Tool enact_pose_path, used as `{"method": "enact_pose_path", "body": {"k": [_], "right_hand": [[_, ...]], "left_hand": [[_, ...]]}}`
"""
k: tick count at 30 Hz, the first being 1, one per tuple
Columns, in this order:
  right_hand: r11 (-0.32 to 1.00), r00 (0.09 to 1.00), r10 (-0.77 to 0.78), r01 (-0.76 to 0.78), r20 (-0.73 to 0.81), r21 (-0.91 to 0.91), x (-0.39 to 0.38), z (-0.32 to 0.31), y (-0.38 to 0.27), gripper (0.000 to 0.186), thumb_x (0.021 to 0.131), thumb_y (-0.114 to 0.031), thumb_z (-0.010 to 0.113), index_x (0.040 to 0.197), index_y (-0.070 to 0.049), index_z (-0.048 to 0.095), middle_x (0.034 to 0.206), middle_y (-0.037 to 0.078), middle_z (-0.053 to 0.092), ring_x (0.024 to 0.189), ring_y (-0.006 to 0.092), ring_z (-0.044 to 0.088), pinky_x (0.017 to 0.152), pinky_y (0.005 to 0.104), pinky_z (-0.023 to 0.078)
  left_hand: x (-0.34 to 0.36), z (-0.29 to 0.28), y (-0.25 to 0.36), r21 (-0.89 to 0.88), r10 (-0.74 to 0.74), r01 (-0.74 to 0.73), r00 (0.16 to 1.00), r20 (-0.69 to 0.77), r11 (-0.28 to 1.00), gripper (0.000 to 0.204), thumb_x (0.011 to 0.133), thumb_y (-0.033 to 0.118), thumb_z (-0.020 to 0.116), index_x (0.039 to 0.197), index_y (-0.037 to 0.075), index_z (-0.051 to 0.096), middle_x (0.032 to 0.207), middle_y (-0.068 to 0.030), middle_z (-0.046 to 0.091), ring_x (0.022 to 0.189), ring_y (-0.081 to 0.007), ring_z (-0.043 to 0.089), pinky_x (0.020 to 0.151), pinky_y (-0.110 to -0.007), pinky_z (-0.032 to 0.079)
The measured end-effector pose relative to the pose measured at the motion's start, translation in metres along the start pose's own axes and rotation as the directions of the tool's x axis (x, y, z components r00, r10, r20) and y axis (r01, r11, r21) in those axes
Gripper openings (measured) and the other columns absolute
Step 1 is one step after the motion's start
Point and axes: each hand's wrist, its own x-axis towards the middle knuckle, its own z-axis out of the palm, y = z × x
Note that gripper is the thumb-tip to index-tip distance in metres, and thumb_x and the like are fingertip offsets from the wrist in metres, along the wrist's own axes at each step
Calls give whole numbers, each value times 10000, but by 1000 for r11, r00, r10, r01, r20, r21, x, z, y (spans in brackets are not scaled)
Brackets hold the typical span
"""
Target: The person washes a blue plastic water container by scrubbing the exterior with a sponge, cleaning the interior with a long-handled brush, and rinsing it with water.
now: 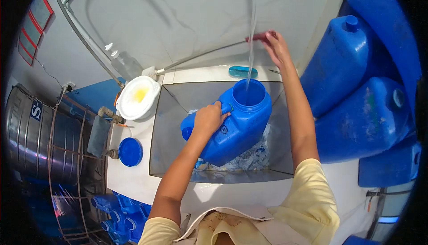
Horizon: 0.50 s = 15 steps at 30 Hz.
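Observation:
A large blue plastic water jug (232, 140) stands tilted in the grey sink (169, 124), its wide round mouth uncapped. My left hand (208, 119) is closed around the jug's handle. A stream of water (252, 31) falls from above into the mouth. Beyond the sink, my right hand (275, 48) is raised, its fingers closed on the reddish-brown grip at the end of a thin metal rod (200, 51). That rod runs left to a white fitting by the wall. Crumpled white and blue wrappers (254, 155) lie on the sink bottom under the jug.
A teal brush (243, 71) lies on the back ledge. Left of the sink are a lidded white tub (138, 97), a clear pump bottle (125, 64) and a blue cap (130, 151). Big blue containers (341, 62) crowd the right side. A steel tank (35, 133) stands far left.

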Motion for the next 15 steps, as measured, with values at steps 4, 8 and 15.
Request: {"method": "enact_pose_path", "body": {"k": [4,8,15], "right_hand": [[931,978,-204,208,-44,300,-28,90,-56,212,899,-207,543,1010,-86,409,909,87,549,855,204,534,796,457,461],[819,860,-480,511,-176,263,-40,70,-143,187,923,-278,487,967,-102,440,853,68,538,802,223,538,803,485,455],[746,768,-635,584,80,321,-91,46,-291,300,914,-353,464,813,-72,497,724,64,477,721,202,472,799,411,428]], "left_hand": [[-4,-1,-3,7,-43,43,999,9,999,445,763,436,639,869,11,561,791,-213,631,749,-395,613,661,-479,487],[-4,-3,7,9,-38,38,999,8,999,430,757,417,652,863,8,572,820,-214,634,774,-384,618,681,-469,491],[-3,-4,4,-39,-36,37,999,25,999,390,744,383,675,839,8,627,853,-198,645,805,-364,625,710,-443,501]]}}
